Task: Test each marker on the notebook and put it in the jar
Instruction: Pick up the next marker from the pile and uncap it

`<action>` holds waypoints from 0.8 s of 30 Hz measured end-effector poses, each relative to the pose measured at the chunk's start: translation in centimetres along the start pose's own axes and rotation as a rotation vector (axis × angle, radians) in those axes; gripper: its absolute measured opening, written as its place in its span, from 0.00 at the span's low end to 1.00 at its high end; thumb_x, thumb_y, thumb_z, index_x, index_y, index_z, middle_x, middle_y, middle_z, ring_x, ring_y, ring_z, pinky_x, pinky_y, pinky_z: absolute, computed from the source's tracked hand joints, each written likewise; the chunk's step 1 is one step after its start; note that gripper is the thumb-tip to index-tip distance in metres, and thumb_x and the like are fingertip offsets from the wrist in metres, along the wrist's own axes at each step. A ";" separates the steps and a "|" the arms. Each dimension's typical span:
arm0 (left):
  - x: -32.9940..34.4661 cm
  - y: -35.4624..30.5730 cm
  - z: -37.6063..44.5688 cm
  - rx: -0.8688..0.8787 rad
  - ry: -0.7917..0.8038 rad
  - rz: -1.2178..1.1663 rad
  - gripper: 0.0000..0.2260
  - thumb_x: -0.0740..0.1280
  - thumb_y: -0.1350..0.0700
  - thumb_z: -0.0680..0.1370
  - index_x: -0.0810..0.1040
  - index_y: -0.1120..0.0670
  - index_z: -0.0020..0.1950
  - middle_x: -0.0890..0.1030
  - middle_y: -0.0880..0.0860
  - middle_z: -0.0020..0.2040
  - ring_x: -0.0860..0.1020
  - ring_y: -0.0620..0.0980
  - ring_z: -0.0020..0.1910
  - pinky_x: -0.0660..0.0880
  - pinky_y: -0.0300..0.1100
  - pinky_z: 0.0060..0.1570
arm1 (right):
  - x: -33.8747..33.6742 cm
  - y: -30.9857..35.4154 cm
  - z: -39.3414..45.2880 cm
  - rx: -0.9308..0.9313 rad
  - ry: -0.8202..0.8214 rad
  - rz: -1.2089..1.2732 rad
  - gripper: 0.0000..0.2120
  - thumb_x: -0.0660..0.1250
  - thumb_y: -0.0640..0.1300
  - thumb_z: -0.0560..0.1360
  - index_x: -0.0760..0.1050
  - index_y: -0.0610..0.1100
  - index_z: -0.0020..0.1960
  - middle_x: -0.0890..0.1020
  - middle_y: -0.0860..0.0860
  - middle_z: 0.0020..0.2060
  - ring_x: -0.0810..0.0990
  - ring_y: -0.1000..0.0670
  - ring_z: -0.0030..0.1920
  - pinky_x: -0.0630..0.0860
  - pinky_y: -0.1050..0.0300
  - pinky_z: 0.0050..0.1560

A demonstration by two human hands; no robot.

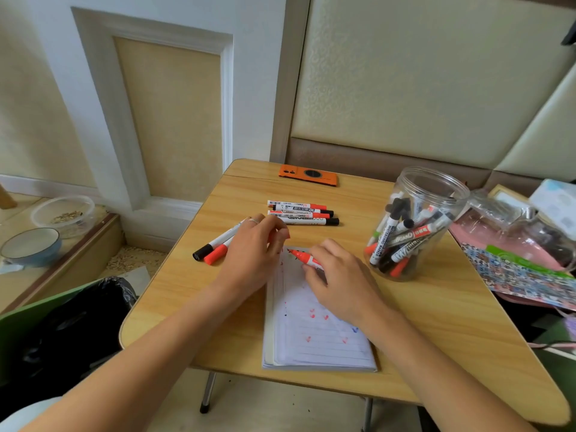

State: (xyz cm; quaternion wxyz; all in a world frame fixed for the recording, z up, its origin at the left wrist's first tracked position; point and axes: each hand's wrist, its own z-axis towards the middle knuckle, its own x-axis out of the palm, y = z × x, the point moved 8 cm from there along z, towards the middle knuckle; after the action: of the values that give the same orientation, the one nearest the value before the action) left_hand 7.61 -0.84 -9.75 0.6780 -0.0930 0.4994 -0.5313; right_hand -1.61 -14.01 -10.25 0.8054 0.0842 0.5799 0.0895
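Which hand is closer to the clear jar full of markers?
Right. The right hand, holding a red marker over the notebook, is just left of the jar; the left hand is farther left, beyond the notebook's edge.

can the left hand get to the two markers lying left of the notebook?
Probably yes. The left hand lies right beside the two markers, partly over their barrels, and nothing stands between. But its fingers seem to pinch a red cap, so it may need to drop that first.
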 end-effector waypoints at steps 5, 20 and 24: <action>2.0 0.2 1.7 -0.007 0.062 0.062 0.05 0.70 0.56 0.79 0.83 0.50 0.53 0.80 0.48 0.47 0.76 0.46 0.46 0.75 0.43 0.46 | 0.1 0.2 -0.3 -0.013 -0.009 -0.033 0.07 0.61 0.51 0.83 0.73 0.48 0.53 0.71 0.55 0.49 0.74 0.49 0.40 0.76 0.48 0.37; 2.3 -0.2 -0.7 -0.081 0.125 0.139 0.24 0.56 0.37 0.78 0.69 0.47 0.69 0.68 0.51 0.67 0.66 0.53 0.68 0.65 0.49 0.67 | -1.6 -1.3 0.0 0.125 -0.154 0.386 0.06 0.57 0.46 0.85 0.72 0.51 0.54 0.77 0.57 0.44 0.76 0.57 0.43 0.73 0.55 0.42; 2.5 -0.6 -2.7 -0.015 0.255 0.186 0.34 0.59 0.28 0.74 0.60 0.44 0.74 0.61 0.49 0.70 0.60 0.50 0.71 0.62 0.49 0.71 | -1.8 -2.1 0.3 0.201 -0.184 0.459 0.09 0.59 0.41 0.85 0.71 0.51 0.62 0.79 0.56 0.46 0.79 0.58 0.40 0.73 0.63 0.40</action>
State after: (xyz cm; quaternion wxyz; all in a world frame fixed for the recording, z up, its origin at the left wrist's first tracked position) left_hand 4.93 -2.06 -12.12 0.6547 0.0168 0.5920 -0.4697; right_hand -1.79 -16.48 -9.04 0.8009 0.3011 0.4758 0.2037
